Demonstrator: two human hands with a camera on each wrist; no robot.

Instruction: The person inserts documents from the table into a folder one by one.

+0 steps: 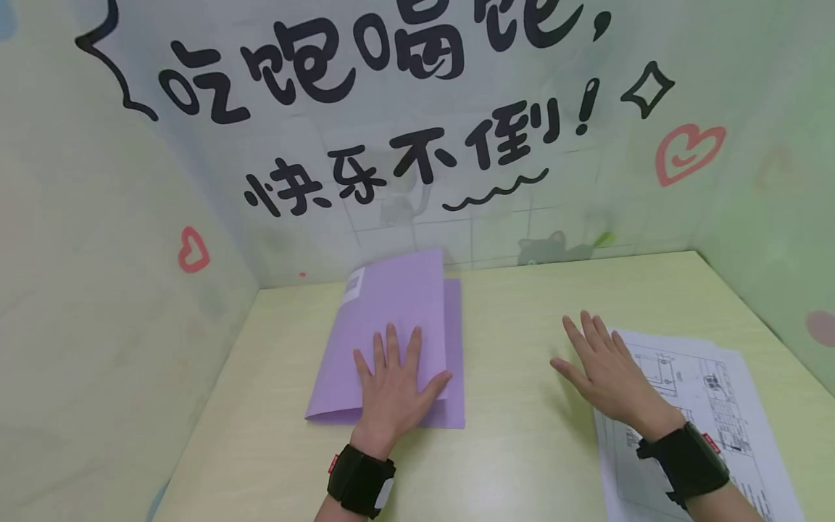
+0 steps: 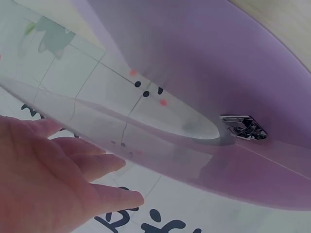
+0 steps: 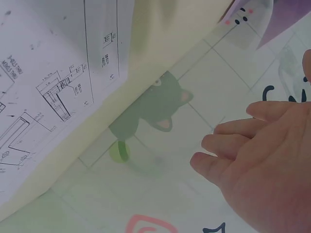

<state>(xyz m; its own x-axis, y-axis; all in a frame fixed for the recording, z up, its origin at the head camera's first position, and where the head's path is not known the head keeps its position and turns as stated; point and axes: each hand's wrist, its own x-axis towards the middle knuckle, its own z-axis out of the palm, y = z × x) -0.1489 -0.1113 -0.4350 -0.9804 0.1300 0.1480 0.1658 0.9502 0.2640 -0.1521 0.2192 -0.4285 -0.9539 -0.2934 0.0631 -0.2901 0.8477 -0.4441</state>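
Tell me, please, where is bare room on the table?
Bare table lies between the purple folder and the papers, though the right hand hangs over its right side. Another patch lies between the folder and the left wall. Crowded: the papers, and the folder under the left hand.

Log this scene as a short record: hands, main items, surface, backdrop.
Left hand: fingers spread over the purple folder
Right hand: fingers extended, holding nothing, by the left side of the papers
Folder: cover partly open, metal clip inside
Papers: printed line drawings, right of the folder
Surface: pale table
Backdrop: sheet with black lettering, pink hearts
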